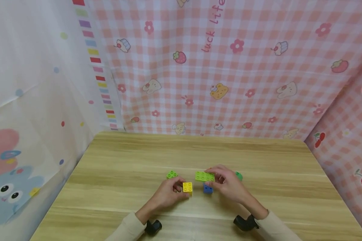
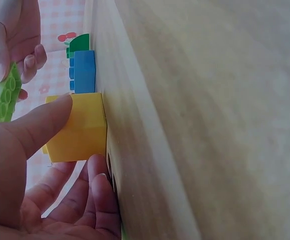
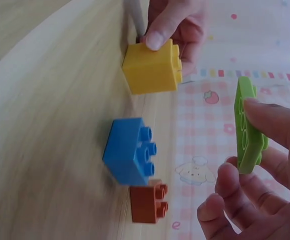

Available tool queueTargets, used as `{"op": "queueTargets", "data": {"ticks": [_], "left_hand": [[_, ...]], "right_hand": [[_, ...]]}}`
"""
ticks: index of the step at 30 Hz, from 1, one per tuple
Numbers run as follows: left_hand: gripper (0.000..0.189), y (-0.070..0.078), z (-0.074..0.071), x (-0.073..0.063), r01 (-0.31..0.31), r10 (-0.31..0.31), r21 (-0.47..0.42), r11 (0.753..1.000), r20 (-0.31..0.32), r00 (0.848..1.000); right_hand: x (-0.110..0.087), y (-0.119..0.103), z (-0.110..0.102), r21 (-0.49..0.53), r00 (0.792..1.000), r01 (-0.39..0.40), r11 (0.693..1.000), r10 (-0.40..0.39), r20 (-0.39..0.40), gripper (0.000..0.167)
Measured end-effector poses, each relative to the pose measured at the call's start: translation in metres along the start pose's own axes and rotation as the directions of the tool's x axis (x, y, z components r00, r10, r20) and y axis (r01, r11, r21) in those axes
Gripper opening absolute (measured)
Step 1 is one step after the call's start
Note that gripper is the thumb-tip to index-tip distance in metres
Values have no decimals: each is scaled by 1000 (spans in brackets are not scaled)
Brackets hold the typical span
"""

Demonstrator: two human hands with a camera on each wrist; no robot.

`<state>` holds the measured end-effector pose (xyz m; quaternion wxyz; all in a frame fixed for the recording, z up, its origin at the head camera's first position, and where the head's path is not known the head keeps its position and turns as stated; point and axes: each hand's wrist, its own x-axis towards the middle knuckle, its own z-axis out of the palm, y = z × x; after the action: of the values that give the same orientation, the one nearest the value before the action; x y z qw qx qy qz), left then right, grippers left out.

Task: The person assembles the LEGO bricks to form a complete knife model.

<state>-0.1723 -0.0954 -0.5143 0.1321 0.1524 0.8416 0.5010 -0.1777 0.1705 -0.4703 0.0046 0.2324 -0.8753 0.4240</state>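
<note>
In the head view, my left hand (image 1: 168, 193) grips a yellow brick (image 1: 187, 188) by its sides, thumb on the near face; the brick stands studs up on the table. My right hand (image 1: 229, 183) pinches a flat light-green plate (image 1: 201, 176) with two rows of studs by its right end, raised above the tabletop. Below the plate stands a blue brick (image 1: 208, 189), partly hidden by it and apart from the yellow one. The right wrist view shows an orange-red brick (image 3: 144, 205) beyond the blue brick, mostly hidden from the head camera.
Behind the left hand lies a light-green studded piece (image 1: 172, 174). A darker green rounded piece (image 1: 239, 175) sits past the right hand. Wood-grain table (image 1: 123, 160) surrounds the pieces, with a pink checked cloth (image 1: 199, 73) hanging behind its far edge.
</note>
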Motion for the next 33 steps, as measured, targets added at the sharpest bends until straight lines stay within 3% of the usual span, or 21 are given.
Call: {"op": "queueTargets", "data": {"ticks": [6, 16, 23, 33], "left_hand": [[33, 0, -1, 0, -2, 2, -1, 1000, 7, 1000], [34, -1, 2, 1, -19, 19, -8, 1000, -1, 1000], [29, -3, 2, 0, -28, 28, -5, 1000, -2, 1000], [31, 0, 2, 0, -40, 40, 23, 999, -9, 999]], "right_hand": [[7, -3, 11, 50, 999, 28, 998, -30, 25, 39], [13, -9, 29, 77, 997, 10, 997, -16, 78, 36], [16, -10, 40, 92, 992, 67, 994, -76, 101, 34], [16, -9, 46, 75, 988, 13, 997, -24, 153, 34]]}}
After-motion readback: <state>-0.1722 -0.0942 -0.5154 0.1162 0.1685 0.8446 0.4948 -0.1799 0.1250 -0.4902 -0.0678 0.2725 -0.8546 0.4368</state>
